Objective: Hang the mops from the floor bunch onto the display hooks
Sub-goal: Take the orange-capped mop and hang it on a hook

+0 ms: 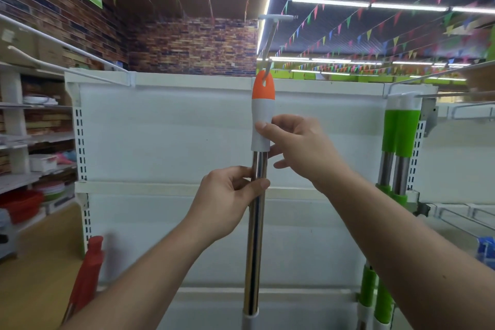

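Observation:
A mop with an orange-and-white grip [263, 104] and a shiny steel pole [255, 244] stands upright before the white display panel [166, 131]. The slot in its orange tip sits on a metal display hook [268, 45] that reaches toward me. My left hand [230, 195] pinches the steel pole just below the grip. My right hand [297, 147] rests its thumb and fingers on the white lower end of the grip. The mop head is out of view below. Two green-handled mops [400, 131] hang from a hook at the right.
A red-handled mop [89, 265] leans at the lower left. Shelves with basins and trays [29, 163] run along the left aisle. Wire hooks [455, 94] and wire shelves [466, 217] stick out at the right. A long white rail [67, 45] slants across the upper left.

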A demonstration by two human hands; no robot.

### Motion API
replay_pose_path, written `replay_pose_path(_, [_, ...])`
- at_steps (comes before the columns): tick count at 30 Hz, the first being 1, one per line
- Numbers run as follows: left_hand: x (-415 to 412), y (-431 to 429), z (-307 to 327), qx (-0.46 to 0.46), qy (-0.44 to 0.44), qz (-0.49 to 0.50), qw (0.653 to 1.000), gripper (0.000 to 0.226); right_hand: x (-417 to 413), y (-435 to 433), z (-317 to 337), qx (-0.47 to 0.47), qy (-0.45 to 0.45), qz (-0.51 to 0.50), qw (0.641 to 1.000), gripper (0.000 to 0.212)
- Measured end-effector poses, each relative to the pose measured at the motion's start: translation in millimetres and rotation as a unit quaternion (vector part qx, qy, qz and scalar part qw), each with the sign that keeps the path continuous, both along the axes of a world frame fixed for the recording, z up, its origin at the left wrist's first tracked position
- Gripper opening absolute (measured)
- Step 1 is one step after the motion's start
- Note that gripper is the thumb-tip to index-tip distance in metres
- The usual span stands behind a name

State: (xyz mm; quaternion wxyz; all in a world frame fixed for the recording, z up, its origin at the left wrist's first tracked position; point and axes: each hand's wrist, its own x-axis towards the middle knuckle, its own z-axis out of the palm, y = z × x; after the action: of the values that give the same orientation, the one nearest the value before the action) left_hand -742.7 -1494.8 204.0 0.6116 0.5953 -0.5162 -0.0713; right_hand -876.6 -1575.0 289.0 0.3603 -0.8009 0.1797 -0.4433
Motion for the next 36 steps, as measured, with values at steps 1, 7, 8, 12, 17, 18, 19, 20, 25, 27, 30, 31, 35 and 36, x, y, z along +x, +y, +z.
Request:
replay_pose_path(1, [1.7,-3.0,-0.1,0.000,0.002,0.000,1.000,0.013,1.2,-1.5,-0.2,0.001,0.000,-0.001,1.000,0.024])
replay_pose_path(7, [11.3,-18.6,-1.5,0.010,-0.001,0.003,1.000,0.015,8.9,-10.9,0.1,-0.006,0.010,-0.007,1.000,0.022])
replay_pose_path(8, [12.6,-21.6,-1.5,0.010,0.001,0.003,1.000,0.015,10.3,-12.9,0.3,-0.008,0.013,-0.007,1.000,0.021])
replay_pose_path(12, [18.6,-33.2,-1.3,0.013,0.001,0.011,1.000,0.016,16.5,-20.6,0.6,-0.008,0.020,-0.011,1.000,0.018])
replay_pose_path(17, [27.2,-46.8,0.3,0.031,-0.001,0.006,1.000,0.020,26.6,-32.5,0.0,0.006,0.021,-0.021,1.000,0.023])
replay_pose_path(18, [29.3,-49.3,0.4,0.033,-0.001,0.005,0.999,0.017,28.8,-35.5,-0.3,0.007,0.022,-0.021,1.000,0.022])
replay_pose_path(19, [31.7,-51.7,0.3,0.036,-0.001,0.004,0.999,0.013,31.0,-38.6,-0.6,0.007,0.023,-0.021,1.000,0.020])
replay_pose_path(20, [34.3,-54.3,0.2,0.039,-0.002,0.005,0.999,0.011,33.3,-41.5,-0.7,0.008,0.024,-0.020,0.999,0.019])
replay_pose_path(25, [44.6,-68.7,1.9,0.045,-0.015,0.016,0.999,0.007,46.4,-56.4,0.4,0.019,0.026,-0.025,0.999,0.018])
replay_pose_path(27, [48.4,-75.1,3.1,0.052,-0.019,0.021,0.998,0.010,51.7,-61.8,1.8,0.028,0.024,-0.032,0.999,0.028])
replay_pose_path(30, [55.2,-83.1,3.7,0.063,-0.023,0.025,0.997,0.014,58.3,-70.4,2.7,0.025,0.033,-0.033,0.999,0.024])
replay_pose_path(31, [56.8,-85.6,3.9,0.066,-0.024,0.025,0.997,0.014,60.6,-73.6,2.7,0.023,0.033,-0.034,0.999,0.022])
replay_pose_path(35, [61.2,-94.1,4.7,0.070,-0.023,0.034,0.997,0.012,68.5,-82.8,2.6,0.027,0.035,-0.039,0.998,0.023])
replay_pose_path(36, [62.0,-95.9,5.0,0.070,-0.023,0.037,0.997,0.013,70.0,-84.6,2.8,0.029,0.034,-0.039,0.998,0.022])
